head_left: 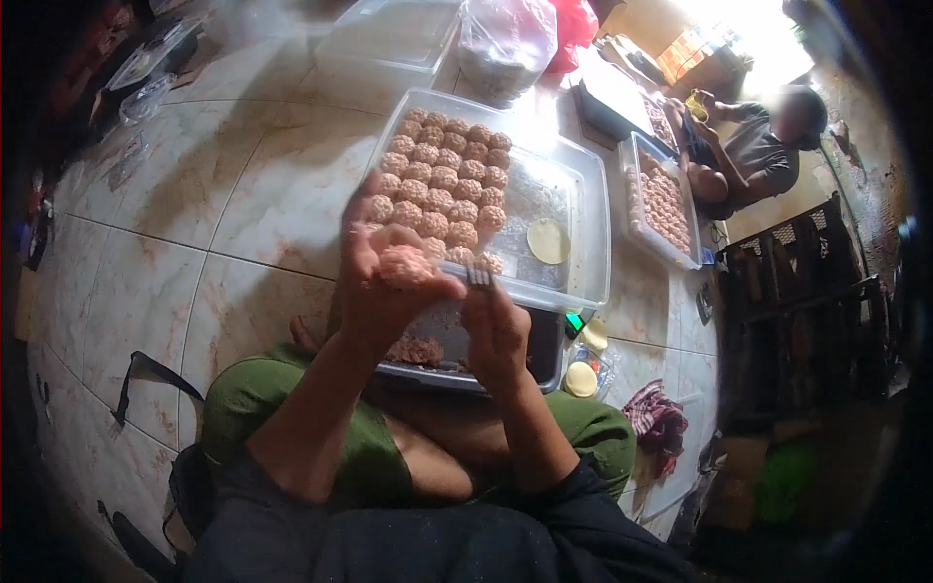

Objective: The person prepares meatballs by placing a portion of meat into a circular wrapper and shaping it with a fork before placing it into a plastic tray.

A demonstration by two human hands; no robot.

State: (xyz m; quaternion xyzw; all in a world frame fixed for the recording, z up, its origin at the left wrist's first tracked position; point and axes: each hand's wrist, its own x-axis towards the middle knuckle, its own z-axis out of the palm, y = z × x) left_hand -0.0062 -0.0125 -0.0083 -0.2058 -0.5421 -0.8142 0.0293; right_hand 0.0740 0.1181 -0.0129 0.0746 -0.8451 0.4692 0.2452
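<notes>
My left hand (374,262) cups a rough pink ball of meat mixture (406,264), its fingers curled around the sides. Close beside it, my right hand (498,325) grips a small utensil (479,276) with a grey, ridged end; its exact kind is unclear. Just beyond both hands, tight rows of similar meat balls (439,201) fill the left part of a clear plastic box (591,194). A pale round wrapper (548,241) lies flat in the box's right part. Below my hands, a dark tray (549,355) holds pinkish-brown meat mixture (416,350), partly hidden by my forearms.
More pale round wrappers (580,380) lie right of the tray, near a checked cloth (658,418). Another box of meat balls (695,248) stands farther right, close to a seated person (763,146). A clear bin (389,39) and plastic bag (505,44) are at the back.
</notes>
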